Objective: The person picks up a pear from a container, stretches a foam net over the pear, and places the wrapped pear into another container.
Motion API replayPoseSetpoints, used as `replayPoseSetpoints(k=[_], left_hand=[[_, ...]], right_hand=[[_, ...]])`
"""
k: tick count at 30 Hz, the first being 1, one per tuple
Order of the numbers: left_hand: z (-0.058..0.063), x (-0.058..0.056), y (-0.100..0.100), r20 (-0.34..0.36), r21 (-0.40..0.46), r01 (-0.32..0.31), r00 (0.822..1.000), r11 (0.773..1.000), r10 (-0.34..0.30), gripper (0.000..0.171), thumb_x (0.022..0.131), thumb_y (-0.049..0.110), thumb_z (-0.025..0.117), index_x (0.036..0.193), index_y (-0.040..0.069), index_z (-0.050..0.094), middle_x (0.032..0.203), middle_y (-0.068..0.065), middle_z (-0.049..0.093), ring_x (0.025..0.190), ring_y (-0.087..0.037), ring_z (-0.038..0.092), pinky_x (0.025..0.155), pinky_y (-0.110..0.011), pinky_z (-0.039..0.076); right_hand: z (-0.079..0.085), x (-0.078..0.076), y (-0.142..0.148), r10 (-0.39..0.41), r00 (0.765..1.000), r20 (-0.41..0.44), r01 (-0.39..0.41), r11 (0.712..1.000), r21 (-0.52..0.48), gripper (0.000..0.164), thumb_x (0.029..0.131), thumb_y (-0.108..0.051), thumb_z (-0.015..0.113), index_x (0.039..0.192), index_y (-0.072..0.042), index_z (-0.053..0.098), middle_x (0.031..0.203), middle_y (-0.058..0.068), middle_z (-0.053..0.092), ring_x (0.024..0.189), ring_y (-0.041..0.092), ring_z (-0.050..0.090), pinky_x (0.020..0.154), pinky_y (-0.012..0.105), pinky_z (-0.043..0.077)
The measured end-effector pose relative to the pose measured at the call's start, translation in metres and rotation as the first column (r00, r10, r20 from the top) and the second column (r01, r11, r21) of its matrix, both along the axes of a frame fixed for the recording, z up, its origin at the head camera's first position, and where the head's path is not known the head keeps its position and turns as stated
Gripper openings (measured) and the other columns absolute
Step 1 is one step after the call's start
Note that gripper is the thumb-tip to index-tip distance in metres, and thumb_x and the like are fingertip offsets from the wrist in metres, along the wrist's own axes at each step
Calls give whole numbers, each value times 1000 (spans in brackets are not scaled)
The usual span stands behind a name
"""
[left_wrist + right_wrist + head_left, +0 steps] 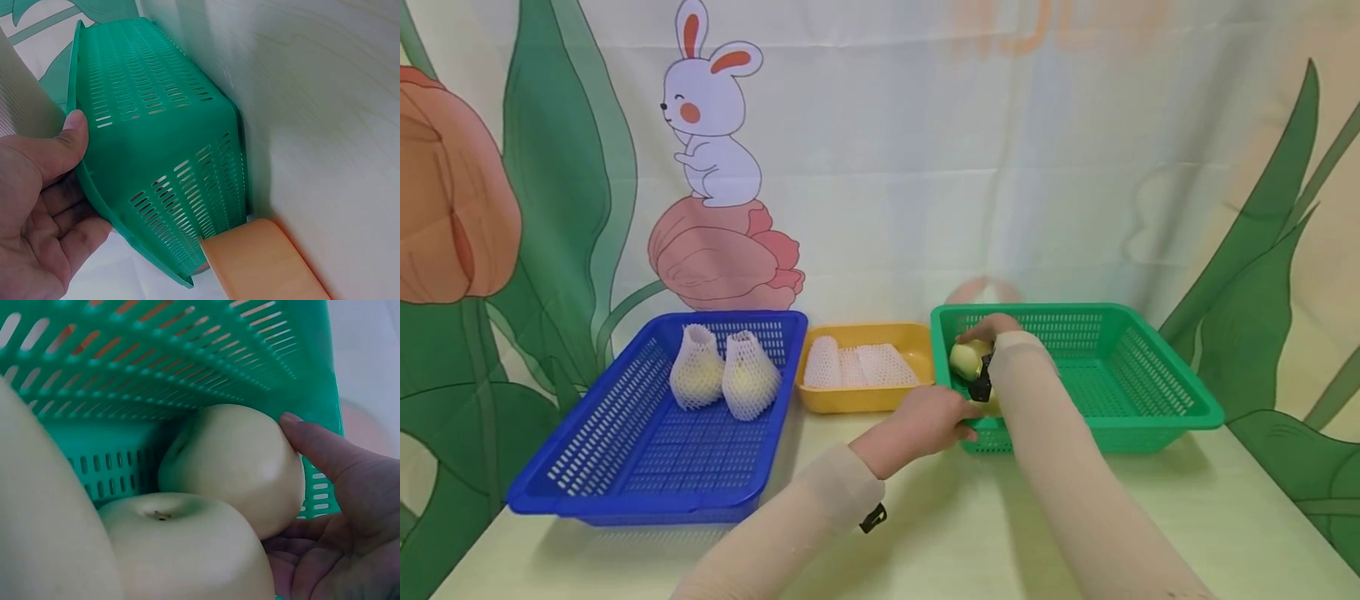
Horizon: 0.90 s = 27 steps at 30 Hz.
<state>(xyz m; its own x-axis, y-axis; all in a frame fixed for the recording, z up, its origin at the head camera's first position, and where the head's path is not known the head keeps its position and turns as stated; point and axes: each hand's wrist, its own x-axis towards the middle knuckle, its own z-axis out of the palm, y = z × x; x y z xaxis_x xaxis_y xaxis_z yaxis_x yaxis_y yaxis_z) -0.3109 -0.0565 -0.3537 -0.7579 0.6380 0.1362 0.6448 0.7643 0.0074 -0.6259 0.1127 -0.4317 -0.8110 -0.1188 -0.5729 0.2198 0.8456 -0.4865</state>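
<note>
Pale table (943, 537); right fingers (315, 529) wide round fruit (240, 465)

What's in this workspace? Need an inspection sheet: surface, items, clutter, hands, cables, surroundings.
Surface: pale tabletop, supporting two baskets and a tray.
Blue basket: two fruits in white foam nets, net ends up.
Yellow tray: spare foam nets lying in it, no fruit visible.
Green basket: at least two bare pale fruits; exact count hidden by the arm.
Clutter: nothing seen.
Left hand: grips the green basket's rim, near corner.
Right hand: inside the green basket, holding one bare fruit.
Cables: nothing seen.
Surroundings: printed backdrop behind, with rabbit and tulip artwork.
</note>
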Motion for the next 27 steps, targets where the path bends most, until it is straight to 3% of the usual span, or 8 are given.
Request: replayPoseSetpoints(k=[2, 3, 5, 10, 12, 15, 20, 27], left_hand=[[-1, 0, 0, -1, -2, 5, 1000, 1000, -5, 22, 93, 36, 73, 107, 20, 78, 90, 6, 78, 75, -11, 66, 63, -26, 55], [-1, 0, 0, -3, -2, 9, 1000, 1000, -9, 21, 93, 36, 73, 106, 20, 78, 89, 5, 77, 75, -11, 65, 63, -26, 54], [-1, 0, 0, -3, 3, 12, 1000, 1000, -12, 20, 93, 35, 73, 104, 20, 77, 87, 6, 76, 73, -10, 63, 62, -25, 53], [0, 0, 0, -8, 4, 12, 1000, 1000, -12, 19, 93, 34, 74, 104, 19, 78, 83, 5, 74, 71, -9, 60, 62, -25, 52], [0, 0, -1, -3, 1, 14, 1000, 1000, -14, 21, 93, 34, 73, 107, 19, 78, 83, 5, 75, 71, -9, 60, 62, -25, 53], [1, 0, 0, 14, 7, 20, 1000, 1000, -20, 22, 94, 34, 72, 108, 18, 78, 84, 4, 75, 71, -10, 60, 63, -26, 53], [0, -1, -2, 7, 19, 22, 1000, 1000, -22, 23, 93, 33, 73, 110, 19, 78, 93, 4, 79, 79, -11, 70, 70, -26, 58], [1, 3, 1, 13, 22, 4, 1000, 1000, -4, 29, 94, 33, 72, 118, 20, 77, 109, 6, 80, 90, -13, 75, 73, -26, 60]], right_hand=[[-10, -14, 3, -5, 1000, 13, 5, 1000, 2, 126, 76, -70, 77, 162, 0, 16, 169, 21, 23, 151, 39, 35, 114, 48, 46], [-9, -13, 3, -1, 1000, 18, 1, 1000, 10, 128, 75, -71, 78, 162, 0, 16, 169, 21, 23, 150, 39, 36, 114, 47, 46], [7, 9, -1, -14, 1000, 12, 14, 1000, 13, 124, 79, -68, 76, 162, 0, 15, 169, 21, 22, 151, 37, 34, 117, 47, 44], [66, 87, -15, -26, 999, -29, 26, 999, -21, 99, 94, -46, 69, 161, 4, 15, 169, 23, 20, 153, 39, 30, 123, 49, 37], [76, 102, -17, -12, 999, -33, 11, 1000, -26, 93, 97, -43, 64, 161, 6, 16, 169, 25, 20, 153, 40, 29, 124, 48, 37], [78, 109, -13, -30, 999, -45, 27, 998, -60, 88, 99, -39, 63, 160, 6, 19, 168, 25, 22, 153, 39, 30, 124, 46, 37], [80, 117, -14, -46, 988, -145, 34, 996, -82, 83, 94, -36, 71, 155, 6, 33, 164, 23, 33, 148, 38, 38, 121, 48, 40], [78, 118, -8, -22, 990, -140, 23, 1000, 6, 84, 97, -38, 68, 157, 5, 30, 165, 25, 29, 151, 40, 35, 122, 49, 39]])
